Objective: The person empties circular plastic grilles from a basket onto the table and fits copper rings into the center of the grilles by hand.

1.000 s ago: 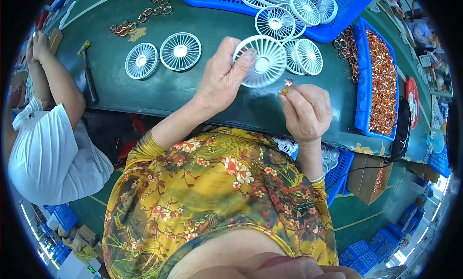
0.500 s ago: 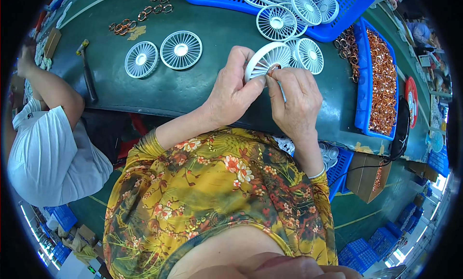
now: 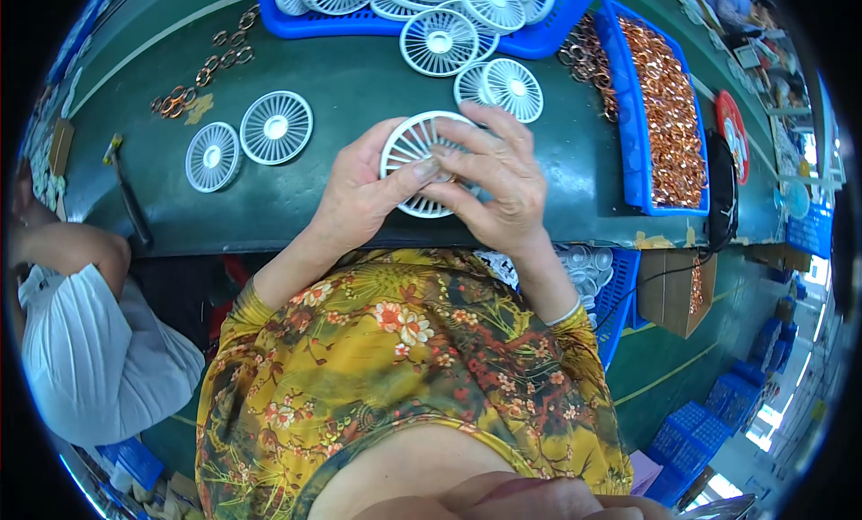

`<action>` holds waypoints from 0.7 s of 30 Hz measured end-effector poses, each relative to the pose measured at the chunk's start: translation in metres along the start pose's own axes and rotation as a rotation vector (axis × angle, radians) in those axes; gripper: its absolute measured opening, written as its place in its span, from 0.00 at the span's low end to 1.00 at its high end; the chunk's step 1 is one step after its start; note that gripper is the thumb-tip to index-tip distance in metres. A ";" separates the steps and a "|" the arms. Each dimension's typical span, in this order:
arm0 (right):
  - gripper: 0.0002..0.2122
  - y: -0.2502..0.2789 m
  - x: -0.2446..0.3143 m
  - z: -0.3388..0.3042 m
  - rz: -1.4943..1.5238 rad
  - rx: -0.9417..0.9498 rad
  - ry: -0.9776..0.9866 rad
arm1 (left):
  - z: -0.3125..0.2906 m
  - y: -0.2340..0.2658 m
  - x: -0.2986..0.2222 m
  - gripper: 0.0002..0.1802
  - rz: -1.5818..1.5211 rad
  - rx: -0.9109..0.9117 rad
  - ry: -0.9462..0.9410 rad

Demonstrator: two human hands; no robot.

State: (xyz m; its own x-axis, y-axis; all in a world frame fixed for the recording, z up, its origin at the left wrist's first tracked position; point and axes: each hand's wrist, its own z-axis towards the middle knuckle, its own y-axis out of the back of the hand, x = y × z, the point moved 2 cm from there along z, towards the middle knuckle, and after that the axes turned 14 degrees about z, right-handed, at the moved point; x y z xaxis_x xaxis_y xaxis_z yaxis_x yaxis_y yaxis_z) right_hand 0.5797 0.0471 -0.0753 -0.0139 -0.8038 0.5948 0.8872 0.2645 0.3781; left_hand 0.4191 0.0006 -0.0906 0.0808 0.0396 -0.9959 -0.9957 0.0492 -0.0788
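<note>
A white round grille (image 3: 404, 152) with radial spokes is held up over the near edge of the bench, tilted toward me. My left hand (image 3: 364, 188) is closed on its left rim, the thumb lying across the spokes toward the hub. Around the right side of the same grille curls my right hand (image 3: 498, 183), its fingertips and thumb meeting near the middle. Those fingers cover the hub, and whatever copper ring may be there is hidden. Just beyond, two more grilles (image 3: 514, 89) overlap on the bench.
Two grilles (image 3: 276, 127) lie at left, near loose copper rings (image 3: 208, 69) and a hammer (image 3: 131, 197). A blue basket (image 3: 341, 26) of grilles stands at the back. At right is a blue bin (image 3: 636, 152) of copper rings. A co-worker in a white shirt (image 3: 99, 358) sits left.
The view has shifted, so the bench things sit further left. The grille has turned more face-up toward me. My right fingers have gone from pinching a copper ring at its hub to wrapping over its right side.
</note>
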 end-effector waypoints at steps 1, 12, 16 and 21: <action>0.12 0.000 -0.001 -0.002 0.007 -0.014 0.003 | 0.001 0.000 0.001 0.20 -0.005 0.017 0.003; 0.13 -0.009 0.003 -0.018 -0.072 -0.099 -0.102 | -0.001 -0.009 0.009 0.20 -0.183 0.002 0.152; 0.12 -0.004 0.000 -0.015 -0.032 -0.061 -0.095 | -0.004 -0.003 0.009 0.18 0.097 -0.033 0.102; 0.22 0.068 -0.069 -0.019 -0.397 -0.231 -0.650 | -0.003 0.023 0.000 0.17 1.061 -0.601 -0.423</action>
State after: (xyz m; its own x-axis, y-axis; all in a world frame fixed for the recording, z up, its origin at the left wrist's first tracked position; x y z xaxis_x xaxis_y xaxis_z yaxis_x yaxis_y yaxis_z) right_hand 0.6498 0.1109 -0.1038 -0.5526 -0.3240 0.7679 0.8315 -0.1515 0.5344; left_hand 0.3960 -0.0009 -0.0930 -0.8597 0.0990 -0.5011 -0.4369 -0.6508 0.6210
